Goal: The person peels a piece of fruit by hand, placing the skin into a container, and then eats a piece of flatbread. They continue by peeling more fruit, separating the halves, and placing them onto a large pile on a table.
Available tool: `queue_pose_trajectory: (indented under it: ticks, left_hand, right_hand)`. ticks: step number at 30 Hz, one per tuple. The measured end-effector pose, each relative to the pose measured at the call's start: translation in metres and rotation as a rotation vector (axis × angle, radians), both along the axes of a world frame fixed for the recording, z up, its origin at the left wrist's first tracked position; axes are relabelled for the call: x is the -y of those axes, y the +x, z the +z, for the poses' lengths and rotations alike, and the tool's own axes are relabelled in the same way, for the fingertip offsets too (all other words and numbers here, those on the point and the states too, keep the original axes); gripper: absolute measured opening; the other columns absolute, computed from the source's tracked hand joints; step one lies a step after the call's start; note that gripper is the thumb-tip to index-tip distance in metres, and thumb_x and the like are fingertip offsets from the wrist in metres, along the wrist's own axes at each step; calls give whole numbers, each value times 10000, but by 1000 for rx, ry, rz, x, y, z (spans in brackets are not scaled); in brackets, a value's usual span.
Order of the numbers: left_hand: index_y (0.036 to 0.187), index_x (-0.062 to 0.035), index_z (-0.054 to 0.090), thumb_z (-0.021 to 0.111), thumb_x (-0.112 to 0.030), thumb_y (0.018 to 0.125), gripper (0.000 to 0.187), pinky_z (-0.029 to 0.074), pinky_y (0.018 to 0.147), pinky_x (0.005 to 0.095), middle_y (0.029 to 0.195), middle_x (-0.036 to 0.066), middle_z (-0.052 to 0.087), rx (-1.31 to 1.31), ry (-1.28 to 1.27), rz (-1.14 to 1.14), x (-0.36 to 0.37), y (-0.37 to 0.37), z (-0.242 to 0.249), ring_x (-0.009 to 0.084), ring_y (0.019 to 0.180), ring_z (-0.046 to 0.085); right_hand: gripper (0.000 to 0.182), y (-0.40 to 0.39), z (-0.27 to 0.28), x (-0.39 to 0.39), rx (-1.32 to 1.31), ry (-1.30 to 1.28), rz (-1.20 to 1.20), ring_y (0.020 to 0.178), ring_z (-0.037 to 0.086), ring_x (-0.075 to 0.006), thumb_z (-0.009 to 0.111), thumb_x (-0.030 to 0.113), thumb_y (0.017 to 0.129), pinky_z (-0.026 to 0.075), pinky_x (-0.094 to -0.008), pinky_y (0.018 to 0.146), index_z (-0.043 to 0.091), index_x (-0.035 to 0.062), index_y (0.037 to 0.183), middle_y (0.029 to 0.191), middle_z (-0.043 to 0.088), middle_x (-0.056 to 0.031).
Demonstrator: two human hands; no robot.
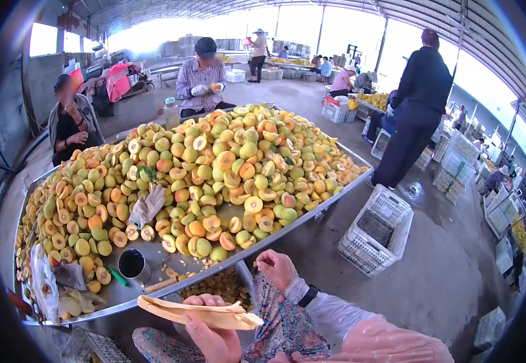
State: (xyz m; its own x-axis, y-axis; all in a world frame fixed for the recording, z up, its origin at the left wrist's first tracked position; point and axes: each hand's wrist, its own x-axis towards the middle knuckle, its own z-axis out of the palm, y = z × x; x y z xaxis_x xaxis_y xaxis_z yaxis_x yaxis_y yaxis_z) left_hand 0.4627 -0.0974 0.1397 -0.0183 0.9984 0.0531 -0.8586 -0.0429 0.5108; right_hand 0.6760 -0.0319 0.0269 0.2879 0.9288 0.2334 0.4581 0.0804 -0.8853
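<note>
My left hand point(211, 336) grips a flat tan fan point(199, 313) low in front of me, just below the metal table point(287, 233). My right hand point(277, 268) sits pinched closed at the table's edge, beside the heaped peaches point(214, 169); what it pinches I cannot tell.

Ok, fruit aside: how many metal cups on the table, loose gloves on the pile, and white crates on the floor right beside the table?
Metal cup: 1
Grey glove: 1
White crate: 1
Total: 3
</note>
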Motion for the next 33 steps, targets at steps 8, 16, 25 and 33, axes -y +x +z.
queue_pose_trajectory:
  ticks: [8,16,25,33]
  left_hand:
    - [981,-103,463,523,-441,955,344,400,805,306,897,30,470,-2,34,-70,-6,33,3,162,846,437]
    - [949,-131,466,514,-491,939,363,424,779,336,883,20,475,194,-83,-252,-6,71,5,171,833,449]
    - [932,-117,470,501,-514,936,399,501,796,397,876,32,490,351,-121,-358,1,80,21,195,839,496]
    - [958,-116,484,482,-485,954,369,488,828,395,879,53,500,409,-159,-552,-1,68,11,211,861,509]
  right_hand:
    - [145,11,-23,5,-22,47,2,702,623,-136,686,130,827,504,-277,671,626,29,911,795,652,-58]
    - [134,32,-16,14,99,161,65,746,627,-180,677,113,832,501,-293,683,622,30,922,822,644,-73]
    - [123,43,-18,2,174,139,78,694,636,-173,697,92,808,506,-281,640,628,44,897,796,654,-70]
    - [137,27,-21,14,151,110,-38,683,622,-167,703,94,794,502,-283,641,628,52,900,781,648,-59]
